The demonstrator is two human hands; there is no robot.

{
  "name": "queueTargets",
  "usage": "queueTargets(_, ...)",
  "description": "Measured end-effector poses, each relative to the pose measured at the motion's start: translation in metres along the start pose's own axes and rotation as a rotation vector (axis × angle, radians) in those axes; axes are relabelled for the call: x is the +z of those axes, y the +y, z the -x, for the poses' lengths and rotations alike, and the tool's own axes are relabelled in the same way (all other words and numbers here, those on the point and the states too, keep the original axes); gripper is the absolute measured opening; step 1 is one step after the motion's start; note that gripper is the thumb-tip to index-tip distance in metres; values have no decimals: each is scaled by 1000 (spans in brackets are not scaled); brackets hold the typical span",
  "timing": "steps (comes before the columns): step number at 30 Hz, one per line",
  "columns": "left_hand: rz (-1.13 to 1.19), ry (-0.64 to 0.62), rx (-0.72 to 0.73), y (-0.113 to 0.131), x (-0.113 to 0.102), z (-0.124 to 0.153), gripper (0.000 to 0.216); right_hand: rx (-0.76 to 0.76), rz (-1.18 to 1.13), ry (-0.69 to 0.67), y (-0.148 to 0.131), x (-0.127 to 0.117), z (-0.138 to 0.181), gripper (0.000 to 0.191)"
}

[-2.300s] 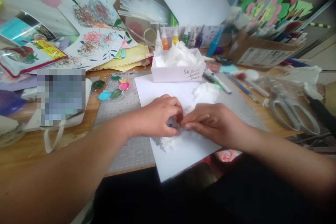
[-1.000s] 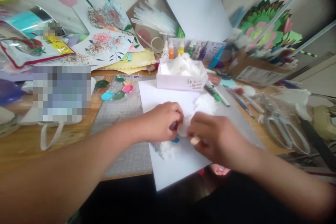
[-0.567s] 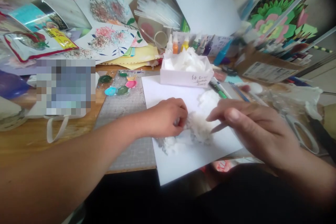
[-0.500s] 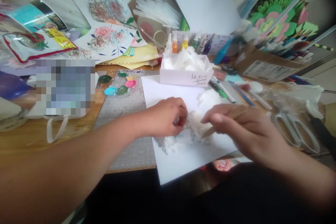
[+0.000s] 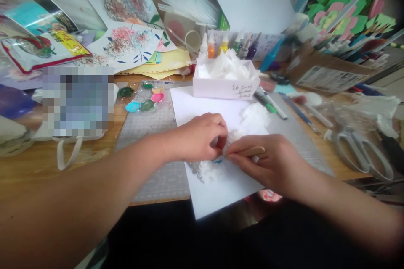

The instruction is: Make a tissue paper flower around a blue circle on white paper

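Observation:
A white sheet of paper [image 5: 202, 201] lies askew on the grey cutting mat, bearing crumpled white tissue-like pieces [image 5: 206, 171]. My left hand [image 5: 203, 136] is over its middle, fingers curled and pinched downward; what they hold is hidden. Close beside its fingertips, my right hand [image 5: 271, 162] grips a small wooden craft stick [image 5: 252, 151], whose lower end is covered by the fingers. A bit of blue shows on the paper below the fingertips. Behind the hands lies a loose white tissue clump [image 5: 255, 115], and beyond it a white box [image 5: 224, 88] heaped with tissue.
A palette with paint [image 5: 147, 105] sits on the cutting mat [image 5: 151, 176] to the left. Markers [image 5: 271, 103], a paintbrush [image 5: 299, 111] and scissors [image 5: 360, 151] lie on the right. Small paint bottles [image 5: 224, 46] stand behind the box, with floral pictures [image 5: 132, 46] at the back left.
My right hand has moved left and turned inward, bringing the wooden stick to my left fingertips. My left hand stays nearly in place. The view has shifted slightly.

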State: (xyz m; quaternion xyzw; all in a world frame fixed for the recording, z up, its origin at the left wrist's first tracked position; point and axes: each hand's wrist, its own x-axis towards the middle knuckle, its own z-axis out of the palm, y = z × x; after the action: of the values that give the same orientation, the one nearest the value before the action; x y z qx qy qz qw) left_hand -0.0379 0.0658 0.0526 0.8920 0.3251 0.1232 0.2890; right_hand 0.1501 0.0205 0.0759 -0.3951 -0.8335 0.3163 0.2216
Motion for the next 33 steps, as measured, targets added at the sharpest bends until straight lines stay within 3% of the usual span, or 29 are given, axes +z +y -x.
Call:
queueTargets(7, 4, -35, -14, 0, -3, 0, 9, -4, -35, 11, 4, 5, -3, 12)
queueTargets(13, 48, -67, -52, -1, -7, 0, 6, 27, -77, 88, -1, -8, -1, 9)
queueTargets(20, 49, -56, -17, -1, -6, 1, 4, -140, -23, 1, -3, -1, 5, 13)
queueTargets(26, 81, -125, -72, 2, -14, 2, 14, -145, 65, 143, 5, -2, 3, 11)
queueTargets(30, 78, -178, -51, 3, -18, 3, 20, -126, 59, 100, 6, -3, 4, 11)
queueTargets(33, 20, -127, -34, 3, -13, 2, 25, -114, 30, 70, 4, -3, 4, 12)
